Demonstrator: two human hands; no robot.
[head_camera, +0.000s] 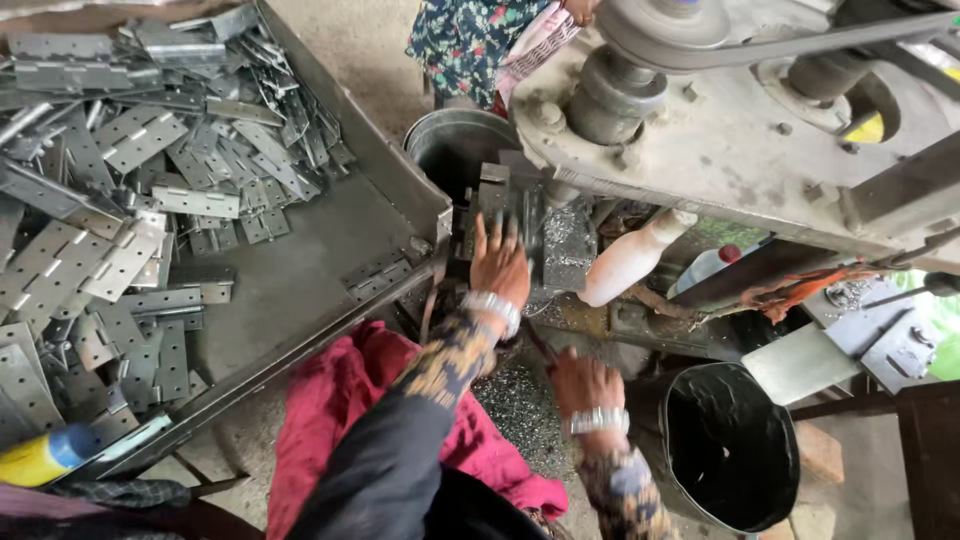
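Left hand (498, 262): stretched forward, fingers spread flat on the dark metal block (512, 215) at the front of the machine (720, 150); it presses down rather than grips, nothing enclosed in it; a bracelet of pale beads sits on its wrist
Right hand (583, 385): lower and nearer the body, knuckles up, fingers curled under; whether it holds anything I cannot tell; it hovers over a scatter of metal shavings (520, 405), a similar bracelet on its wrist
Metal block: on the machine's work area, just beside the corner of the tray (300, 290), below the grey pulley and belt
Tray: large sheet-metal tray on the left, tilted toward the machine; heaped with flat grey hinges (130, 200); 1 opened hinge lies alone near its lower corner
White bottle (630, 258): slanted, just right of the block, touching the machine's underside
Black bucket (730, 445): on the floor at lower right, near the right hand
Grey bucket (455, 145): behind the block, between tray and machine
Red cloth (340, 400): across the person's lap
Another person: a patterned garment at the top edge
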